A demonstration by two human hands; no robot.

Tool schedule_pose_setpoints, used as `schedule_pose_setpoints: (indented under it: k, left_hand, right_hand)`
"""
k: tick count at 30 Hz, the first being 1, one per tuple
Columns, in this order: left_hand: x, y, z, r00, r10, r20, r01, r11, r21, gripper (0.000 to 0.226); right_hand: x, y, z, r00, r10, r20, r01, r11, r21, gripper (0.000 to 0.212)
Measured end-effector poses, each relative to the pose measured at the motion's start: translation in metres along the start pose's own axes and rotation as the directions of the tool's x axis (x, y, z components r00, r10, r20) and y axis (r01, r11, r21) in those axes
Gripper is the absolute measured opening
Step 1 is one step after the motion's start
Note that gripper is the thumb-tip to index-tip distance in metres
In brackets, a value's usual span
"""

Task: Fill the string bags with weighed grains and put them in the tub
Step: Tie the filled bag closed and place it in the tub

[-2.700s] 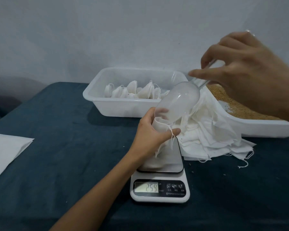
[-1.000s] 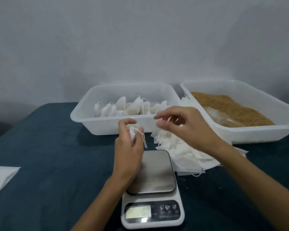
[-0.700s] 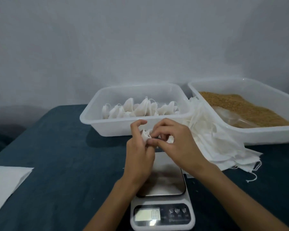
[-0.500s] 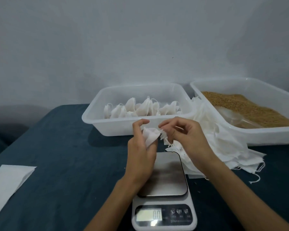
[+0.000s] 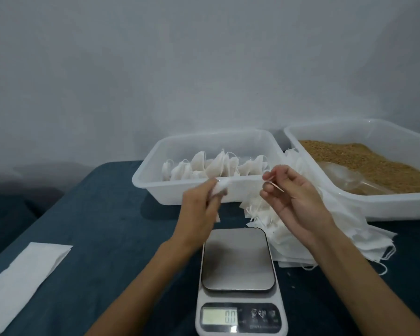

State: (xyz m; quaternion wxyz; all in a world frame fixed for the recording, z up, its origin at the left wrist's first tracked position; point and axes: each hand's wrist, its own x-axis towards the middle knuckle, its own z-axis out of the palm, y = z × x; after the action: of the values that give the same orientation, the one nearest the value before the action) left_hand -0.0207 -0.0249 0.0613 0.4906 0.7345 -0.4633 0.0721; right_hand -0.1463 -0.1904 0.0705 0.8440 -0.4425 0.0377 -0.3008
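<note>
Standing nearest on the dark blue table (image 5: 102, 221), a kitchen scale (image 5: 239, 282) is seen with its steel platform bare and 0.0 on its display. A heap of empty white bags (image 5: 301, 236) lies just right of the scale, against a tub of brown grain (image 5: 374, 163) in which a clear scoop (image 5: 337, 175) is resting. A white sheet (image 5: 22, 284) lies at the left edge. Between the hands and the pale wall, the tub (image 5: 155, 180) of filled bags (image 5: 214, 166) is placed. A small string bag (image 5: 222, 189) is gripped in the curled fingers of the left hand (image 5: 199, 212), above the table before the tub; its axis cannot be told. Its string (image 5: 275, 187) is pinched by the right hand (image 5: 294, 200), running down to the right.
</note>
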Motion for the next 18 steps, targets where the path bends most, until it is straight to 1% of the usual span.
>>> schedule_pose_setpoints:
  k: [1,2,3,5,7,8,10,11,12,14,15,16,17,18]
  left_hand:
    - [0.015,0.001,-0.005,0.995,-0.091,-0.039,0.089,0.995,-0.054,0.027]
    - [0.031,0.003,-0.009,0.985,-0.16,-0.071,0.156,0.985,-0.067,0.031]
    - [0.049,0.003,-0.01,0.977,-0.189,-0.097,0.186,0.982,-0.038,0.035]
    - [0.084,0.001,-0.007,0.972,-0.19,-0.139,0.198,0.979,0.047,0.039]
    - [0.113,-0.007,0.003,0.963,-0.217,-0.157,0.244,0.953,0.18,0.039]
    - [0.125,-0.014,0.01,0.961,-0.238,-0.139,0.27,0.918,0.292,0.039]
    - [0.137,-0.026,0.024,0.95,-0.307,-0.047,0.284,0.797,0.534,0.037]
    - [0.14,-0.029,0.03,0.938,-0.347,0.01,0.271,0.751,0.602,0.035]
    - [0.142,-0.031,0.036,0.919,-0.389,0.061,0.269,0.735,0.623,0.031]
    - [0.142,-0.029,0.044,0.893,-0.432,0.127,0.285,0.762,0.582,0.019]
    - [0.138,-0.025,0.047,0.909,-0.399,0.117,0.275,0.788,0.55,0.023]
    - [0.132,-0.019,0.05,0.948,-0.31,0.071,0.232,0.826,0.514,0.028]
    - [0.123,-0.011,0.053,0.982,-0.188,0.007,0.163,0.867,0.47,0.029]
    - [0.111,-0.001,0.056,0.997,-0.058,-0.049,0.073,0.906,0.417,0.025]
  right_hand:
    - [0.001,-0.003,-0.002,0.999,-0.03,-0.034,0.029,1.0,-0.01,0.019]
    - [0.002,-0.007,-0.004,0.996,-0.061,-0.067,0.06,0.998,-0.023,0.02]
    - [0.003,-0.011,-0.006,0.992,-0.091,-0.09,0.087,0.995,-0.04,0.021]
    - [0.004,-0.016,-0.01,0.985,-0.137,-0.109,0.132,0.99,-0.055,0.021]
    - [0.003,-0.019,-0.012,0.977,-0.172,-0.123,0.166,0.984,-0.059,0.019]
    - [0.003,-0.021,-0.013,0.974,-0.185,-0.134,0.178,0.982,-0.062,0.018]
    - [0.004,-0.026,-0.016,0.967,-0.2,-0.16,0.193,0.98,-0.056,0.015]
    - [0.004,-0.028,-0.018,0.964,-0.202,-0.174,0.197,0.979,-0.046,0.014]
    - [0.004,-0.03,-0.019,0.961,-0.204,-0.187,0.201,0.979,-0.035,0.013]
    - [0.006,-0.033,-0.022,0.955,-0.214,-0.203,0.216,0.976,-0.015,0.014]
    - [0.006,-0.034,-0.022,0.952,-0.221,-0.212,0.224,0.975,-0.009,0.013]
    - [0.006,-0.036,-0.023,0.947,-0.228,-0.224,0.234,0.972,-0.001,0.012]
    - [0.006,-0.038,-0.024,0.943,-0.234,-0.238,0.243,0.97,0.006,0.012]
    - [0.006,-0.04,-0.026,0.938,-0.24,-0.25,0.251,0.968,0.014,0.012]
